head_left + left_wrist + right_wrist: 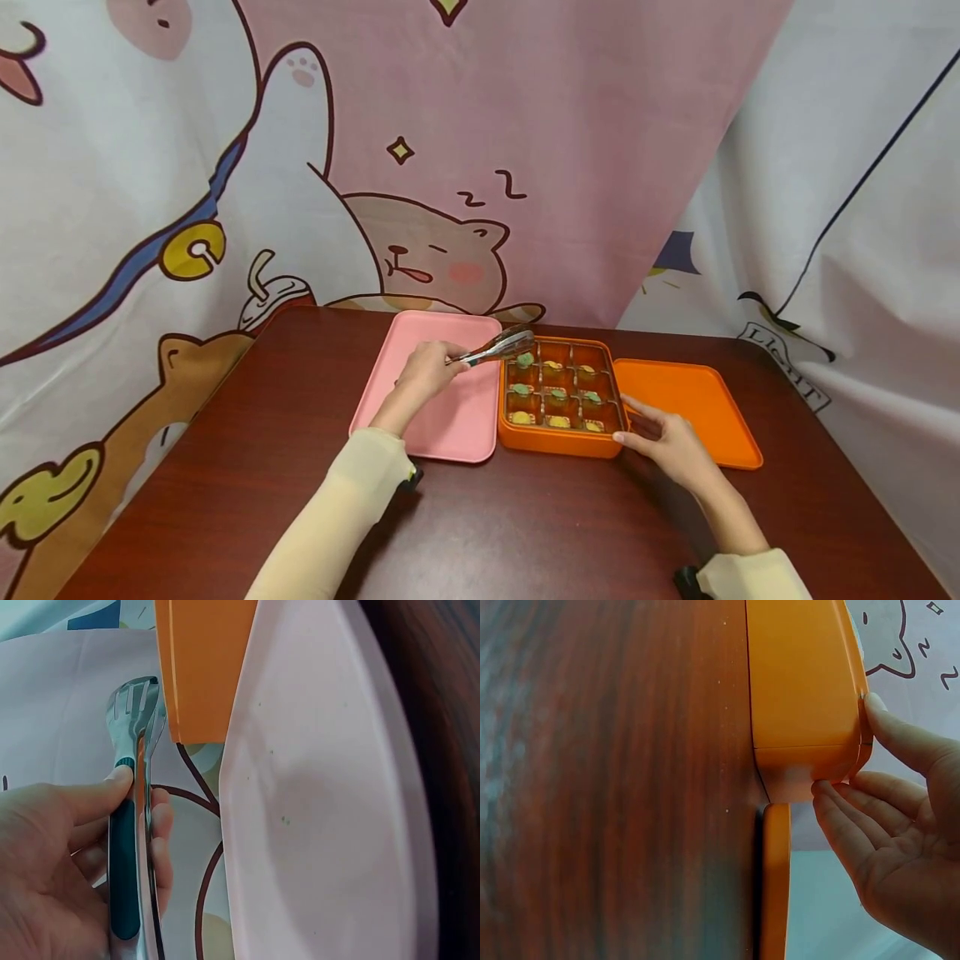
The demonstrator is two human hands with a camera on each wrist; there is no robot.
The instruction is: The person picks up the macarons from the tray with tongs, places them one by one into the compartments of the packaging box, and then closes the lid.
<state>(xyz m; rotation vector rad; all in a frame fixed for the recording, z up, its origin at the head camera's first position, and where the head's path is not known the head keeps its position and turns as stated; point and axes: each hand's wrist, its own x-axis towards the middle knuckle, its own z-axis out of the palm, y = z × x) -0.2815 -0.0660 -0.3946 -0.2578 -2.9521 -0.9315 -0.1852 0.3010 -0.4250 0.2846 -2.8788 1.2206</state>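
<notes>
My left hand [429, 367] grips metal tongs [132, 817] with a dark green handle inlay, thumb on one arm and fingers round the other. The tongs' slotted heads lie close together, over the back left corner of the orange box [558, 442] in the head view. A divider splits that box into several compartments, with small yellow pieces [521, 417] and green pieces [525, 360] in them. My right hand [671, 446] holds the box's front right corner, its thumb [877, 705] at the rim and its fingertips [823, 787] against the side wall.
A pink tray [450, 446] lies left of the box, beneath my left hand. An orange lid [697, 400] lies flat at the right, close beside the box. All stand on a dark brown table [510, 533], with a printed cloth [570, 167] hanging behind.
</notes>
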